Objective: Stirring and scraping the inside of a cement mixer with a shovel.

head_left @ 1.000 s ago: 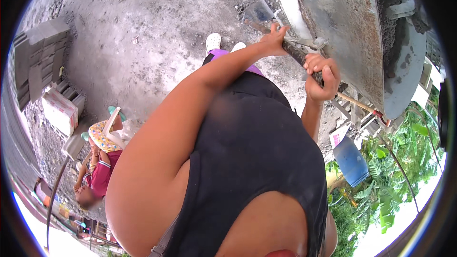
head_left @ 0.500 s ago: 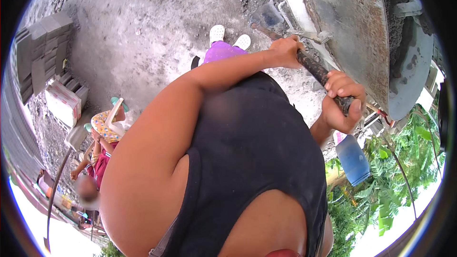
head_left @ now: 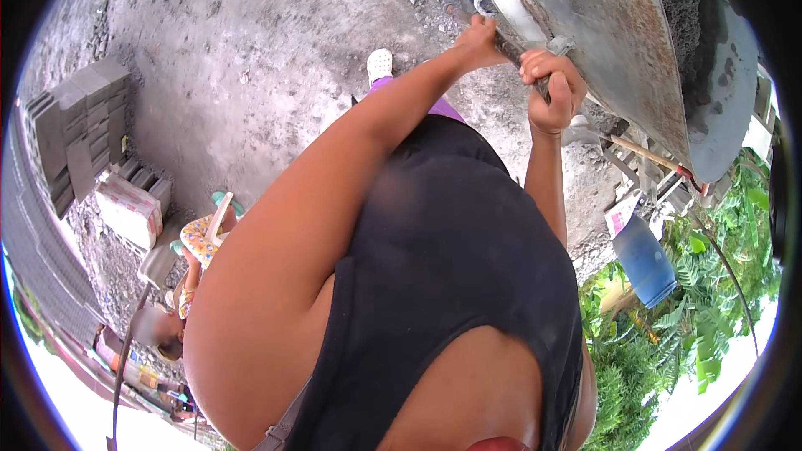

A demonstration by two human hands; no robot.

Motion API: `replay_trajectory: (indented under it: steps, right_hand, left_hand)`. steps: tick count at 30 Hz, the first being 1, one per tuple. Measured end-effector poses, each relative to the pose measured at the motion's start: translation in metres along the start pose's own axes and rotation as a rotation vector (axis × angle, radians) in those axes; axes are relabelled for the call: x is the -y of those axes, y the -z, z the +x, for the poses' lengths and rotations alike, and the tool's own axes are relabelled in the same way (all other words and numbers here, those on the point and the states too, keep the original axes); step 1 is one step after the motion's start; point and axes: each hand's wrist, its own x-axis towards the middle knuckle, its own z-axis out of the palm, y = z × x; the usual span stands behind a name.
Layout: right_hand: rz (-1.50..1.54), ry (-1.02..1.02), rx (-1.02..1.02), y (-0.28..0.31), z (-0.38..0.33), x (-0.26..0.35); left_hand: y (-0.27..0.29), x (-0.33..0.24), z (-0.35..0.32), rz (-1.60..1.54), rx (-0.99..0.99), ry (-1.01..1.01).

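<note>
Gripping the dark handle of a shovel (head_left: 510, 49), both hands sit at the right of the wearer's body, near a rusty metal panel (head_left: 614, 42). The left hand (head_left: 482, 44) is farther out along the handle, its fingers bent around it; some are hidden, so whether they press together cannot be told. The right hand (head_left: 553, 90) holds the nearer end, its fingers curled over the handle and lying side by side, the thumb standing up beside them. The shovel slants between the hands, just beside the panel's pale lower edge, and its far end beyond the left hand is blurred. A pale hook (head_left: 482, 7) shows next to that end. Past the panel is a grey curved surface (head_left: 725, 104) with dark patches, and below it a blue barrel (head_left: 645, 267) stands out against green plants (head_left: 635, 388). Beneath the arms, a white clog (head_left: 380, 64) rests on the grey ground (head_left: 242, 25). Well apart on the left are stacked grey blocks (head_left: 88, 117), a pale box (head_left: 129, 210) and a seated person (head_left: 199, 242), partly hidden by the left arm.
</note>
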Motion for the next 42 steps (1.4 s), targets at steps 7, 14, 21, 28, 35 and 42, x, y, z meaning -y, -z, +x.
replay_trajectory:
  steps: [7, 14, 21, 28, 35, 42]
  right_hand:
    - [0.099, -0.083, -0.060, 0.003, 0.010, -0.006]
    - [0.223, 0.026, -0.217, 0.016, 0.001, 0.006]
    - [0.264, -0.166, -0.349, 0.032, 0.006, 0.002]
    - [0.190, -0.033, -0.587, 0.069, -0.014, 0.045]
    - [0.174, -0.072, -0.667, 0.067, -0.031, 0.004]
    - [0.077, -0.052, -0.728, 0.105, -0.023, 0.079]
  left_hand:
    - [0.030, 0.016, -0.017, 0.159, 0.237, 0.124]
    - [0.057, 0.068, -0.038, 0.128, 0.179, 0.368]
    - [0.061, 0.067, -0.040, 0.040, 0.212, 0.215]
    - [0.070, 0.075, -0.058, -0.127, 0.273, 0.181]
    - [0.128, 0.195, -0.099, 0.217, 0.165, 0.327]
    - [0.229, 0.280, -0.143, 0.177, -0.058, 0.888]
